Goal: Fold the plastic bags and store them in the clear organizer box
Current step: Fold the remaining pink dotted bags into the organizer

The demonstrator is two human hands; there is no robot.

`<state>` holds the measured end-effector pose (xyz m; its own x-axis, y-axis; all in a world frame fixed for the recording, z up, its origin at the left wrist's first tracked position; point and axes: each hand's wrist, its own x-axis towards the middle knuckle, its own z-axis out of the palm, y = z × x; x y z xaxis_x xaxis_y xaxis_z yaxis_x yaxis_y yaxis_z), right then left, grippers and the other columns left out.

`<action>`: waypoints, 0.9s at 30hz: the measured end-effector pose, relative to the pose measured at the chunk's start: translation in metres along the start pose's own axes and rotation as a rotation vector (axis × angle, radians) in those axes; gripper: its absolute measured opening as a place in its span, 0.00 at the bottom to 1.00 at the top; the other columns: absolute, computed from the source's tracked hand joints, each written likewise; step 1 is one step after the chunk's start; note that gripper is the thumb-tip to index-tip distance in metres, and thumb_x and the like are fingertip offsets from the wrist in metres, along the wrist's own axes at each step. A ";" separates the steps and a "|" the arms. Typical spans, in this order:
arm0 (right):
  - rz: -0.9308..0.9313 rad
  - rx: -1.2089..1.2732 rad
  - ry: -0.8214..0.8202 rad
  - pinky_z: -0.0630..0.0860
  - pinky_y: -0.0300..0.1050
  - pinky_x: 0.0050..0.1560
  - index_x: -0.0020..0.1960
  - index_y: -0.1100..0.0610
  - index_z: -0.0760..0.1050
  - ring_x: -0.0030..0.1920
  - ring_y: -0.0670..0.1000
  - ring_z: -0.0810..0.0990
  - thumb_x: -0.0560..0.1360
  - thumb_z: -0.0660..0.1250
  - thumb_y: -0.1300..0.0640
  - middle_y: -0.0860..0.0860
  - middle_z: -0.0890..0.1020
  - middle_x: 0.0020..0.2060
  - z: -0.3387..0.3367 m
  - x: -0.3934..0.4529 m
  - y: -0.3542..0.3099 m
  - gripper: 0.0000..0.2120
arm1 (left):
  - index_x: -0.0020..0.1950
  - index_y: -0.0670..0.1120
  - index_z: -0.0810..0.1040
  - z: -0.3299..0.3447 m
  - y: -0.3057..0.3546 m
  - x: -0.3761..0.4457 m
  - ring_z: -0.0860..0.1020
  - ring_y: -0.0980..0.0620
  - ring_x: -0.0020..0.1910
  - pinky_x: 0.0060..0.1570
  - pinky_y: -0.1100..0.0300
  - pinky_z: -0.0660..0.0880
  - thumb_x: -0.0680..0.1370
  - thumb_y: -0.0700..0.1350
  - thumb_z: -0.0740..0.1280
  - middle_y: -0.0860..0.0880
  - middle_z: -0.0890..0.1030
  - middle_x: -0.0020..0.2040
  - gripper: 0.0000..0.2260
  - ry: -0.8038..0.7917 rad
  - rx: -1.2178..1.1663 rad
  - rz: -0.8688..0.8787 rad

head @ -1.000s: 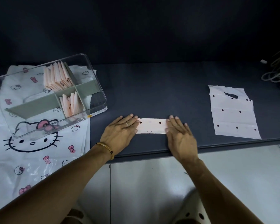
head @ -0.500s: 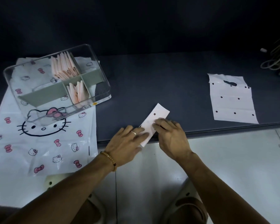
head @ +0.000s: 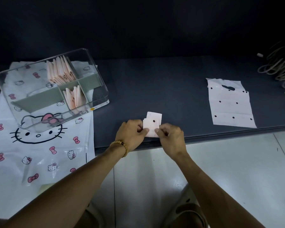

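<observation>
Head view: left hand (head: 132, 132) and right hand (head: 170, 137) pinch the folded pale-pink bag (head: 152, 124), one black dot showing, at the desk (head: 155, 89) front edge.

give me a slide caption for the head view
Both hands, left and right, pinch a small folded bag near the clear organizer box.

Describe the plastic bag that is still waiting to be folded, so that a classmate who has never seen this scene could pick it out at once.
Start at the dark table and look to its right end, near the front edge. The unfolded bag lies flat there, white with black dots and a cut-out handle. Unlike the small folded bag pinched in both hands, nothing touches it.
</observation>
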<state>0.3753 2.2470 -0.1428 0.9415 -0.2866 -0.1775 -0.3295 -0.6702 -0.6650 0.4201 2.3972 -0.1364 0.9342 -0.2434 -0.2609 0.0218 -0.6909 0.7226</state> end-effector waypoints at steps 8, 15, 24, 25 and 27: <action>0.205 -0.116 -0.012 0.73 0.39 0.39 0.35 0.53 0.77 0.34 0.52 0.77 0.76 0.68 0.51 0.51 0.79 0.32 0.004 0.027 -0.008 0.12 | 0.29 0.47 0.70 0.009 0.010 0.022 0.76 0.46 0.34 0.37 0.55 0.75 0.76 0.52 0.67 0.48 0.75 0.30 0.18 0.038 0.142 -0.111; 0.257 -0.061 -0.044 0.82 0.49 0.46 0.43 0.60 0.80 0.38 0.57 0.83 0.78 0.65 0.54 0.56 0.83 0.39 0.003 0.035 -0.010 0.10 | 0.39 0.49 0.76 0.010 0.017 0.036 0.79 0.44 0.44 0.43 0.53 0.77 0.75 0.56 0.67 0.47 0.81 0.41 0.12 0.032 0.245 -0.154; 0.227 -0.135 -0.042 0.80 0.47 0.44 0.45 0.57 0.80 0.43 0.56 0.81 0.76 0.66 0.51 0.56 0.82 0.41 -0.006 0.055 -0.009 0.10 | 0.63 0.49 0.77 0.016 0.004 0.042 0.70 0.48 0.60 0.57 0.55 0.66 0.77 0.41 0.64 0.52 0.73 0.65 0.15 0.026 0.514 0.446; 0.205 -0.140 -0.031 0.80 0.47 0.45 0.46 0.56 0.80 0.43 0.56 0.81 0.76 0.66 0.51 0.56 0.82 0.41 -0.008 0.058 -0.008 0.09 | 0.63 0.49 0.77 0.018 0.003 0.043 0.69 0.48 0.60 0.57 0.56 0.66 0.78 0.41 0.63 0.52 0.73 0.65 0.14 0.020 0.545 0.466; 0.129 -0.122 0.011 0.78 0.46 0.46 0.47 0.57 0.79 0.44 0.56 0.81 0.76 0.67 0.52 0.55 0.82 0.43 -0.013 0.062 -0.006 0.08 | 0.63 0.48 0.77 0.022 0.002 0.042 0.69 0.47 0.59 0.56 0.54 0.68 0.79 0.42 0.62 0.51 0.74 0.63 0.13 0.036 0.576 0.482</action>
<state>0.4344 2.2243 -0.1402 0.8904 -0.3826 -0.2468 -0.4540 -0.7057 -0.5440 0.4513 2.3709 -0.1595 0.8046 -0.5932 0.0277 -0.5727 -0.7628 0.3001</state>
